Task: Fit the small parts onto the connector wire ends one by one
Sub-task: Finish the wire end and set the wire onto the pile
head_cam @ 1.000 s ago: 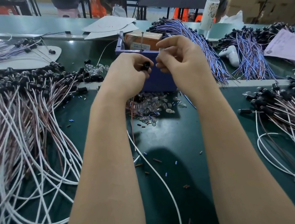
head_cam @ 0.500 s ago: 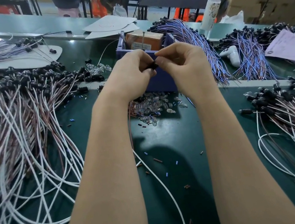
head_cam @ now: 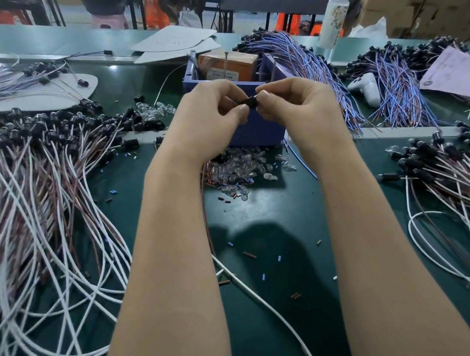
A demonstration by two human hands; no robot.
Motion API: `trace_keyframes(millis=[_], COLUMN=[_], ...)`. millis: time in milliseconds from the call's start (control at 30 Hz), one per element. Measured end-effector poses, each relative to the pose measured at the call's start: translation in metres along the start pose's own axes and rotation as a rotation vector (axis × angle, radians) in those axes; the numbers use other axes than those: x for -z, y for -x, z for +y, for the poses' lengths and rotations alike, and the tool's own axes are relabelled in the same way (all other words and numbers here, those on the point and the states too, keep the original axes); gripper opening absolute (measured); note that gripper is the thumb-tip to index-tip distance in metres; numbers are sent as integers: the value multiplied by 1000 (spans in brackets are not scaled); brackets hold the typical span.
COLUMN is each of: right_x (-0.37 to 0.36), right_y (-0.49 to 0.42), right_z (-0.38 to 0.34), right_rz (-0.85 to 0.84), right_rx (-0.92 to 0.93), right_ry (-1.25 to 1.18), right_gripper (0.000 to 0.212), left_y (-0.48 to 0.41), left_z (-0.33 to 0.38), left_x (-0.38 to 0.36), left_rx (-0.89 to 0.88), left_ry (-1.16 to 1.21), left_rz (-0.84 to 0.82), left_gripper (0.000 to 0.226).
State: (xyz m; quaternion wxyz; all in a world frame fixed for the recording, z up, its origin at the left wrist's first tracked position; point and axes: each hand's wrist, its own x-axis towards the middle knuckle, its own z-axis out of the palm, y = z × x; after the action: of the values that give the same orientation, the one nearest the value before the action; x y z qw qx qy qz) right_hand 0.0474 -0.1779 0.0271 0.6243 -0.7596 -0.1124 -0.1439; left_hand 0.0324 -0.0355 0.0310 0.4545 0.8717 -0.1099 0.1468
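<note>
Green workbench (head_cam: pixel 360 218) seen past a person's two bare forearms. At nine o'clock sprawls a left heap of wires (head_cam: pixel 27 198) with black ends. At twelve o'clock the left hand (head_cam: pixel 207 119) and right hand (head_cam: pixel 296 107) meet, each pinching one end of a small black connector (head_cam: pixel 250 102) with thumb and fingertips; any part between them is hidden. Just below lies a pile of tiny clear bulbs (head_cam: pixel 241 170) in front of a blue box (head_cam: pixel 260 132). At three o'clock is a right heap of wires (head_cam: pixel 461 169). Risks, as a judgement: a small part could slip from the tight pinch and vanish among the loose bulbs. Pushed in crooked, it might bend or seat badly. A white wire (head_cam: pixel 285 327) trailing toward six o'clock could snag.
</note>
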Motion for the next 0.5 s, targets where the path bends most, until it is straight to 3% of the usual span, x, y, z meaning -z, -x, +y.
trace_keyframes(millis=[133, 500], right_x=[-3, -14], right_y=[-2, -1], right_z=[0, 3], right_rz=[2, -36], right_rx=[21, -130], right_ry=[32, -305], right_gripper=[15, 12], left_y=[-2, -3], left_z=[0, -1], left_x=[2, 2], left_rx=[-18, -10], left_ry=[-20, -26], left_rz=[22, 80], left_gripper=[10, 11])
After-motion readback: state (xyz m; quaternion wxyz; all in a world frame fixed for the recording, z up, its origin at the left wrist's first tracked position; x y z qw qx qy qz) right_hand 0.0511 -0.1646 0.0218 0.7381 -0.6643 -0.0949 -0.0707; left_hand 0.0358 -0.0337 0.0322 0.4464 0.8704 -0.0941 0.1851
